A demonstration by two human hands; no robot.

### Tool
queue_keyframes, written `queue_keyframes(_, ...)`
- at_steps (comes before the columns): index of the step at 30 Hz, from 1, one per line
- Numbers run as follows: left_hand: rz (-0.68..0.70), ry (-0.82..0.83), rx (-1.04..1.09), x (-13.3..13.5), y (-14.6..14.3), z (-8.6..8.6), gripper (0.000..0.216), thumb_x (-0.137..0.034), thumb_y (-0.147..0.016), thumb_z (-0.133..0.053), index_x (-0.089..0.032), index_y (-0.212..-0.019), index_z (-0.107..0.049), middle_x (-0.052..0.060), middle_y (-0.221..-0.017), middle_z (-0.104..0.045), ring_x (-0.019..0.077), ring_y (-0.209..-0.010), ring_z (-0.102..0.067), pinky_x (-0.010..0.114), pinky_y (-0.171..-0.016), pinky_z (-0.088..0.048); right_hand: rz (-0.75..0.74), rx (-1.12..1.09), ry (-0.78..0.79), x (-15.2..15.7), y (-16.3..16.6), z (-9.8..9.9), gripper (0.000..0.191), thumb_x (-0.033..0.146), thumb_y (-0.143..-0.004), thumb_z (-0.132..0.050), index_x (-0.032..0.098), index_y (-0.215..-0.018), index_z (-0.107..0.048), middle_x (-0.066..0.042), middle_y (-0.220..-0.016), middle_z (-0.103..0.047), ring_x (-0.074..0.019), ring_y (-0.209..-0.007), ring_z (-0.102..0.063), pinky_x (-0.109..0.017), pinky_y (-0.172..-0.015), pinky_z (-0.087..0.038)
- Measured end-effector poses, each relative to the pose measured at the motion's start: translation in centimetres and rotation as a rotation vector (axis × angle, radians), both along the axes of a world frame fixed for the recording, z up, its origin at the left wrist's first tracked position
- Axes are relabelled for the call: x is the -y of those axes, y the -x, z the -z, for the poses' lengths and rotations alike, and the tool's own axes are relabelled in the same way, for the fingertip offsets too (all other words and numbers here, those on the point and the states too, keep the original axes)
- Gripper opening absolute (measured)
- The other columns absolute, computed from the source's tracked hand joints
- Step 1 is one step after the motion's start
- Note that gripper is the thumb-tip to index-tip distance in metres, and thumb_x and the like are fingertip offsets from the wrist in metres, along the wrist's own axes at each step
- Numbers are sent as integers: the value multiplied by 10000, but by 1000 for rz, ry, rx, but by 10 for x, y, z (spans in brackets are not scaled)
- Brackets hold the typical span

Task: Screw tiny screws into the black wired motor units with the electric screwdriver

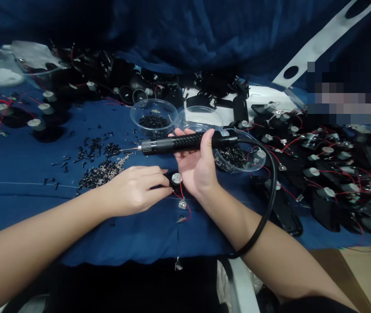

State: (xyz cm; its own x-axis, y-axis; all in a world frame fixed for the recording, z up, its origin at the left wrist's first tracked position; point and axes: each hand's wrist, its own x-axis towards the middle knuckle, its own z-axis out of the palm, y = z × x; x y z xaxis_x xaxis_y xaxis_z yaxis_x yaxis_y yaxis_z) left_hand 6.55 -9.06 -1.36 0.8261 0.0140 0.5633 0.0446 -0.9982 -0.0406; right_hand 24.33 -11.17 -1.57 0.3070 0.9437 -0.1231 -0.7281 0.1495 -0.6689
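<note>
My right hand point(197, 173) holds a black electric screwdriver point(162, 145) across the palm, thumb over its body. The bit points left above loose screws, and a black cable loops over my forearm. Close below the tool, my left hand point(138, 189) has its fingers pinched at a small dark part with a round, pale-ended motor point(176, 178). Most of that dark part is hidden by my fingers and the shadow. From the motor, red wires run down to small metal contacts point(182, 203) on the blue cloth. Piled screws point(102, 174) lie left of my left hand.
Clear plastic tubs point(154, 101) stand behind the screwdriver, some with black screws. Black housings with motors and red wires crowd the right side point(327, 191). More motors point(44, 107) stand at the left. Blue cloth point(140, 243) covers the table; its front edge is near me.
</note>
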Motion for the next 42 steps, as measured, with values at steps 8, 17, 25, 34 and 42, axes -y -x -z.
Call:
queue_keyframes(8, -97, -11, -88, 12, -7, -3, 178, -142, -1034, -595, -178, -996, -765, 67, -931, -764, 210, -917, -717, 363, -868, -619, 6, 8, 8, 0, 1, -2, 543, 760, -865, -671, 241, -1022, -700, -42, -1062, -840, -197, -1016, -806, -320, -874, -616)
queue_keyframes(17, 0, 137, -152, -5, 2, -8, 184, -192, -1024, -625, -181, -1111, -787, 96, -1103, -768, 243, -1036, -720, 393, -909, -631, 32, 37, -14, 1, 1, -2, 559, 770, -856, -671, 243, -1042, -695, -41, -1075, -837, -197, -1030, -802, -315, -858, -615)
queue_keyframes(25, 9, 317, -63, -24, 7, 9, 153, -222, -961, -726, -215, -1079, -823, 73, -1056, -761, 201, -953, -711, 342, -862, -614, 349, 304, -133, 15, -29, -43, 565, 774, -944, -493, 258, -987, -720, -6, -839, -801, -172, -807, -793, -271, -617, -574)
queue_keyframes(34, -35, 462, -55, -36, 15, 10, 184, -300, -909, -809, -205, -1063, -839, 74, -1032, -748, 206, -947, -723, 346, -852, -611, 368, 499, -166, 26, -41, -52, 421, 689, -868, -628, 288, -941, -735, 1, -632, -735, -189, -534, -708, -294, -433, -487)
queue_keyframes(42, -34, 427, -80, -35, 15, 8, 190, -316, -935, -778, -207, -1075, -846, 73, -1023, -743, 211, -941, -717, 356, -883, -590, 369, 724, -321, 33, -34, -47, 427, 681, -872, -688, 279, -1007, -736, 37, -631, -736, -184, -516, -693, -329, -487, -538)
